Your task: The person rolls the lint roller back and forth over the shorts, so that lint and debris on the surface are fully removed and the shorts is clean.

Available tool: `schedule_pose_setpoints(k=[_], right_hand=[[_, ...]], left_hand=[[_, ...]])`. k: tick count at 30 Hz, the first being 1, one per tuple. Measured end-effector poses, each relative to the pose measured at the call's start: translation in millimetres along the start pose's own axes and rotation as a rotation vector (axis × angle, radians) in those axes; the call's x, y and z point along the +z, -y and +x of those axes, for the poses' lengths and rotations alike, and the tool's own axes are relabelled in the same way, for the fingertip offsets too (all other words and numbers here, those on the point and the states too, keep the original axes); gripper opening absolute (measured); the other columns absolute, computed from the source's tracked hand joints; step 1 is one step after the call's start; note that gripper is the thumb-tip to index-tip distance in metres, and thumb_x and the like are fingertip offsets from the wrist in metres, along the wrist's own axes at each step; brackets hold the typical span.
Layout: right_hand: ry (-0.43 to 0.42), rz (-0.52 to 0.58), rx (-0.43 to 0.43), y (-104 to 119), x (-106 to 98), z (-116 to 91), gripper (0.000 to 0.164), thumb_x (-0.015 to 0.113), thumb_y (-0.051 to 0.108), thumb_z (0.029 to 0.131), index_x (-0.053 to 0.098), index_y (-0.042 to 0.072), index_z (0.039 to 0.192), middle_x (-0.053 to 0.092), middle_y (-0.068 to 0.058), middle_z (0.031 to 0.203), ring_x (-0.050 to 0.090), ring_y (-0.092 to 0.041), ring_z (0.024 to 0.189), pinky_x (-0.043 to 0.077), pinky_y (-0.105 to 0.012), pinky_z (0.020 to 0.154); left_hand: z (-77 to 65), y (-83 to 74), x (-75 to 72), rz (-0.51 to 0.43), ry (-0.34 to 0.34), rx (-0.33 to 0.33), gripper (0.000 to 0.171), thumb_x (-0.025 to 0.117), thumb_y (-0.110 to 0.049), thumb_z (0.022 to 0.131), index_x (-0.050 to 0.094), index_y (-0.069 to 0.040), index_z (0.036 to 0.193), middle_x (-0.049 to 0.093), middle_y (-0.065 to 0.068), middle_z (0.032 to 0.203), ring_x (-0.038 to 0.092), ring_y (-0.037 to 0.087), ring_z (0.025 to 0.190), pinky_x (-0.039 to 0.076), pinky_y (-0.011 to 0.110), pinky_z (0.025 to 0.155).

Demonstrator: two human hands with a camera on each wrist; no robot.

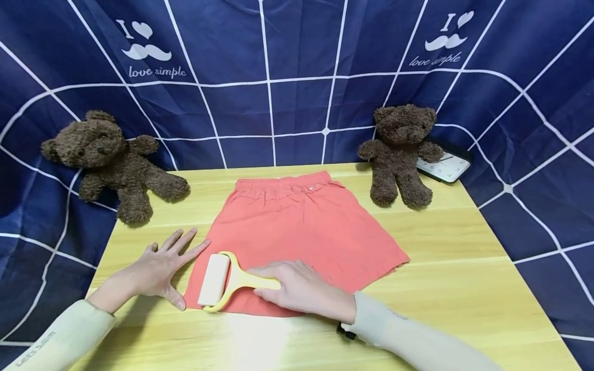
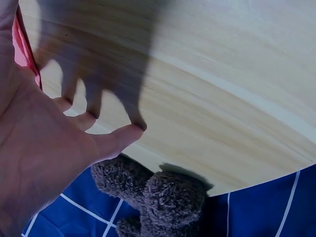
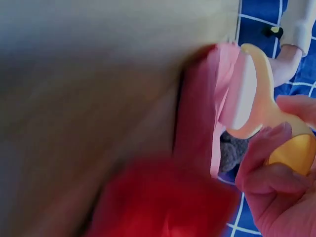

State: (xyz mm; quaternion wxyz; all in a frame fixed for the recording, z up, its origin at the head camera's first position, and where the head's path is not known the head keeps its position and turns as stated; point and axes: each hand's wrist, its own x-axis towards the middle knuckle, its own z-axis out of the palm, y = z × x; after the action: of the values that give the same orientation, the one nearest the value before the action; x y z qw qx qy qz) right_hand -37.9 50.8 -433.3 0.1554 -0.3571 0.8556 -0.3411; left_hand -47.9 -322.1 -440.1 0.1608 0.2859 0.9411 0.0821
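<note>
A pair of coral-red shorts [image 1: 287,226] is spread on the table, its gathered waistband on the far side. My right hand [image 1: 303,288] grips the yellow handle of a lint roller [image 1: 215,281], fingers curled round it. The white roll lies over the lower left corner of the shorts; in the right wrist view the roller [image 3: 266,94] overlaps the pink fabric. Beside that corner, my left hand [image 1: 160,268] has its fingers spread, with fingertips and thumb at the left edge of the cloth. The left wrist view shows this hand [image 2: 44,143] with fingertips on the wood.
Two brown teddy bears stand at the back, one leaning at the left [image 1: 111,159] and one at the right [image 1: 401,154]. A white-faced clock [image 1: 445,166] is partly behind the right bear. Navy cloth with white lines [image 1: 297,103] surrounds the wooden table [image 1: 464,288].
</note>
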Motion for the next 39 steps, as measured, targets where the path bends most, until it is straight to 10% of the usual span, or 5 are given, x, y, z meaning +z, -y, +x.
schedule_pose_setpoints(k=[17,26,39], right_hand=[[0.113,-0.020,-0.021,-35.5,-53.1,-31.1,0.043,0.076,0.042,0.105,0.071,0.036,0.147,0.070,0.021,0.137,0.064,-0.002,0.126,0.057,-0.035,0.098],[0.135,-0.082,-0.061,-41.8,-56.1,-30.1,0.046,0.071,0.047,0.107,0.067,0.039,0.152,0.070,0.021,0.102,0.060,-0.002,0.079,0.050,-0.028,0.069],[0.099,-0.220,-0.120,-47.8,-67.2,-39.5,0.046,0.070,0.043,0.108,0.066,0.037,0.153,0.050,0.017,0.085,0.032,-0.003,0.059,0.032,-0.025,0.054]], left_hand=[[0.5,-3.0,-1.9,-0.061,0.037,-0.023,0.154,0.087,-0.078,0.050,0.012,-0.034,0.177,0.007,0.028,0.177,0.017,0.063,0.155,0.031,0.094,0.097],[-1.6,0.5,-4.0,-0.065,-0.014,0.014,0.133,0.081,-0.084,0.073,0.017,-0.032,0.177,0.013,0.031,0.175,0.022,0.065,0.153,0.034,0.094,0.091],[2.3,-12.2,-6.1,-0.092,0.037,-0.090,0.140,0.084,-0.082,0.063,0.020,-0.027,0.176,0.009,0.033,0.175,0.016,0.068,0.153,0.031,0.096,0.092]])
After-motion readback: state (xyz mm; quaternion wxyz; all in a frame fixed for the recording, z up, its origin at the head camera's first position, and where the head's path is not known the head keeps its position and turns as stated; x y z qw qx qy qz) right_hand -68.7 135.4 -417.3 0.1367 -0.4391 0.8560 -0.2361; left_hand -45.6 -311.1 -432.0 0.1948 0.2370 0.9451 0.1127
